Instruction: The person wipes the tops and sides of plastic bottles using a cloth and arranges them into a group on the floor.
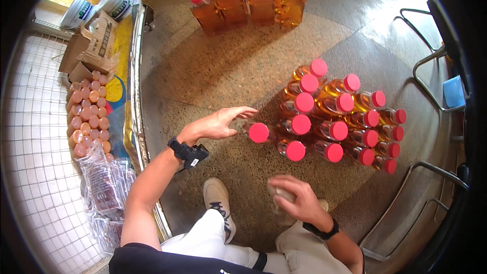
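Observation:
My left hand (213, 125) reaches over the floor with its fingers apart and holds nothing. Just right of its fingertips stands a red-capped clear bottle (258, 133) of amber liquid, at the left edge of a group of similar bottles (338, 131) in rows. My right hand (298, 198) is nearer my body, below the group, its fingers curled and blurred. A pale patch shows between those fingers; whether it is a held thing or my shoe behind them, I cannot tell.
Several more amber bottles (260, 3) with red caps stand farther off. On the left, a low platform (137, 83) bears pale-capped bottles (91, 114), plastic packets (102, 194), a cardboard box (95, 42) and white buckets (114, 2). Metal chair legs (392, 213) line the right side.

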`<act>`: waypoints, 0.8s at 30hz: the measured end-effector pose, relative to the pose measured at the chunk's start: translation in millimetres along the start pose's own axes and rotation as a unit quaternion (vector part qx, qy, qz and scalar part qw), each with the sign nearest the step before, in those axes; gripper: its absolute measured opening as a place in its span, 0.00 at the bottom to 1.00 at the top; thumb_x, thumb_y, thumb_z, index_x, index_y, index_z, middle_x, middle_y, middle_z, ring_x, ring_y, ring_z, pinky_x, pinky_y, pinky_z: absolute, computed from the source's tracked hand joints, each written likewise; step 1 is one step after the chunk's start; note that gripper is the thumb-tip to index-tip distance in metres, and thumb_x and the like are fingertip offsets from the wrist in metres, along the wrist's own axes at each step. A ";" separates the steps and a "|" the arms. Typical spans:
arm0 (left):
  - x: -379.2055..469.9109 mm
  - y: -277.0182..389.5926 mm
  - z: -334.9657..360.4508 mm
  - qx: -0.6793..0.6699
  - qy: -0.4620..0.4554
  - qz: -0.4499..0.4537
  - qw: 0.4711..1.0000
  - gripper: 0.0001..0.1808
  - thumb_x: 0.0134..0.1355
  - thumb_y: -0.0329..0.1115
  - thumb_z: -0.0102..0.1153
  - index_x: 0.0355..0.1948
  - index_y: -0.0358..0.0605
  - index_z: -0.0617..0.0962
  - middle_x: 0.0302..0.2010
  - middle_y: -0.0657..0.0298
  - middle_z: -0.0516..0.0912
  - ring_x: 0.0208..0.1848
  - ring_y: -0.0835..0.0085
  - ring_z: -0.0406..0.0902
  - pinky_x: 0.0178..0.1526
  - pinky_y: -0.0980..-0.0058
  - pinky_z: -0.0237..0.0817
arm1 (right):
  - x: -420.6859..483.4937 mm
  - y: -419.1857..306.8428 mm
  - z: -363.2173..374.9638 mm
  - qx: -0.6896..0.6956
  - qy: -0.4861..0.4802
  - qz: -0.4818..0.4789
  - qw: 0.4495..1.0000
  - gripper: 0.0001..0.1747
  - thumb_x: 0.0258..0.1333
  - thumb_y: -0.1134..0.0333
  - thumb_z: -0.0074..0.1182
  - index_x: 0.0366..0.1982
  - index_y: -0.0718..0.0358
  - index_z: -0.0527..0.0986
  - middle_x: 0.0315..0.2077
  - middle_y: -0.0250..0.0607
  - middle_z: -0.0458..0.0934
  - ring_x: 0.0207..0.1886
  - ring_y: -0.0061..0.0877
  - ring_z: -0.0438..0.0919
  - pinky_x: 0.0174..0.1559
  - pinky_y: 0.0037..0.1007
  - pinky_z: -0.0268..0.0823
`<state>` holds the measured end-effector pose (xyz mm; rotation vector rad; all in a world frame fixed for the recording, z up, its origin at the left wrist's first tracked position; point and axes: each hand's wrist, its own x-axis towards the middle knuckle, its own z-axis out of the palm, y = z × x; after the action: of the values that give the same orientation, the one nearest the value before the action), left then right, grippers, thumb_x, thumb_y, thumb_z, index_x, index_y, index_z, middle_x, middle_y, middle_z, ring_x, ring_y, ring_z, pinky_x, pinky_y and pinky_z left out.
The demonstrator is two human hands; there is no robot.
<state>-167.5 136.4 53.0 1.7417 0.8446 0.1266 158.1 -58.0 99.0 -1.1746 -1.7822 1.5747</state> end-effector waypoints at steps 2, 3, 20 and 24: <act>-8.0 -1.0 -23.8 0.102 0.000 -0.047 0.994 0.41 0.65 0.20 0.64 0.80 0.40 0.70 0.74 0.48 0.80 0.78 0.55 0.77 0.81 0.54 0.67 | -6.9 -23.6 -30.2 -0.019 -0.068 -0.013 0.997 0.24 0.64 0.69 0.70 0.61 0.61 0.86 0.59 0.49 0.87 0.58 0.47 0.88 0.62 0.41 0.81; -9.8 -0.8 -36.9 0.167 0.010 -0.098 0.981 0.39 0.65 0.19 0.61 0.79 0.40 0.70 0.74 0.47 0.80 0.78 0.53 0.76 0.80 0.53 0.68 | -11.9 -39.4 -49.1 -0.030 -0.090 -0.019 0.995 0.23 0.63 0.69 0.71 0.60 0.61 0.86 0.59 0.48 0.87 0.58 0.47 0.89 0.61 0.41 0.82; 126.3 -103.5 -152.1 0.045 0.678 -0.081 0.729 0.63 0.55 0.46 0.87 0.83 0.41 0.59 0.76 0.39 0.73 0.76 0.43 0.72 0.78 0.48 0.67 | 362.1 -116.3 -159.1 -0.431 0.068 -0.265 0.860 0.38 0.64 0.63 0.67 0.75 0.57 0.74 0.53 0.61 0.89 0.59 0.54 0.87 0.62 0.49 0.78; 135.9 -135.1 -179.0 0.066 0.686 -0.074 0.721 0.68 0.51 0.46 0.91 0.84 0.41 0.58 0.79 0.38 0.69 0.79 0.44 0.70 0.80 0.47 0.66 | 441.7 -103.0 -137.9 -0.432 0.060 -0.228 0.870 0.31 0.64 0.58 0.67 0.68 0.58 0.81 0.51 0.59 0.89 0.54 0.54 0.87 0.59 0.51 0.79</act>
<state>-218.1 373.9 -46.2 1.4868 2.0661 1.4089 14.0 390.9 148.7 -1.0206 -2.5209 0.3880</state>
